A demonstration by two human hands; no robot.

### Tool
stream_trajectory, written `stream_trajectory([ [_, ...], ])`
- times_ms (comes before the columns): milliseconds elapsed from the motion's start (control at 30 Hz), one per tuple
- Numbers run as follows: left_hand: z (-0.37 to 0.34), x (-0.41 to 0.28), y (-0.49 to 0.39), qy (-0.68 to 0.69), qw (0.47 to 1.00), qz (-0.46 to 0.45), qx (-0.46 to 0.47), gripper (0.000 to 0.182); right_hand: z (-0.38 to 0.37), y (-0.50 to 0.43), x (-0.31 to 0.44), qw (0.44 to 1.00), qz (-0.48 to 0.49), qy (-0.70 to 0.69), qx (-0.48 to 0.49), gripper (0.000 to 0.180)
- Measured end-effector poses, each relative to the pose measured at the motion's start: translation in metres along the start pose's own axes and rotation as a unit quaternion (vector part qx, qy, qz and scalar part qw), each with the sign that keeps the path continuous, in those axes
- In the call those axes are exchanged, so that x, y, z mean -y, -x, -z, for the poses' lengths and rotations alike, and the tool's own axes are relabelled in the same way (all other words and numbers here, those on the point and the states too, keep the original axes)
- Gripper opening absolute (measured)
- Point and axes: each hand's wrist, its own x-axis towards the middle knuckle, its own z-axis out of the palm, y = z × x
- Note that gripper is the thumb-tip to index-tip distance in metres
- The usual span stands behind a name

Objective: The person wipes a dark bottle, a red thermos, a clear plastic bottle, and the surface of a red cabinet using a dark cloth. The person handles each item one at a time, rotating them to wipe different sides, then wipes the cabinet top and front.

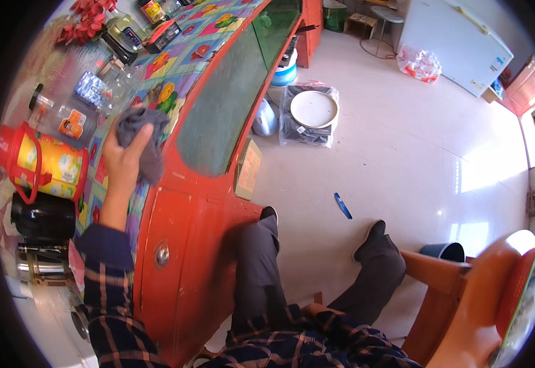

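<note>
My left hand (124, 152) grips a crumpled grey cloth (144, 138) over the front edge of a red wooden cabinet, whose top wears a flowered tablecloth (198, 51). Part of the cloth hangs towards the cabinet's front. To the left of this hand lie a clear plastic jar with an orange label (72, 120) and a red and yellow thermos flask (49, 163). My right hand (319, 312) is mostly hidden by the plaid sleeve near my lap; its fingers and anything in them cannot be made out.
Black and steel containers (44, 218) line the cabinet top's left side. A cardboard box (248, 170), a kettle (264, 118) and a cream round lid or plate (314, 109) are on the floor beside the cabinet. A blue object (342, 205) lies between my feet. An orange wooden chair (437, 276) is at right.
</note>
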Motion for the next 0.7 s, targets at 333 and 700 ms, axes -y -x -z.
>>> stream_trajectory([
  [333,0.037,0.003,0.044,-0.11,0.992,0.059,-0.016,0.069,0.04,0.005,0.003,0.994,0.031,-0.091,0.053,0.037],
  [700,0.035,-0.001,0.046,-0.13,0.989,0.038,0.052,0.076,0.143,-0.001,0.024,0.996,0.075,-0.036,-0.015,0.034],
])
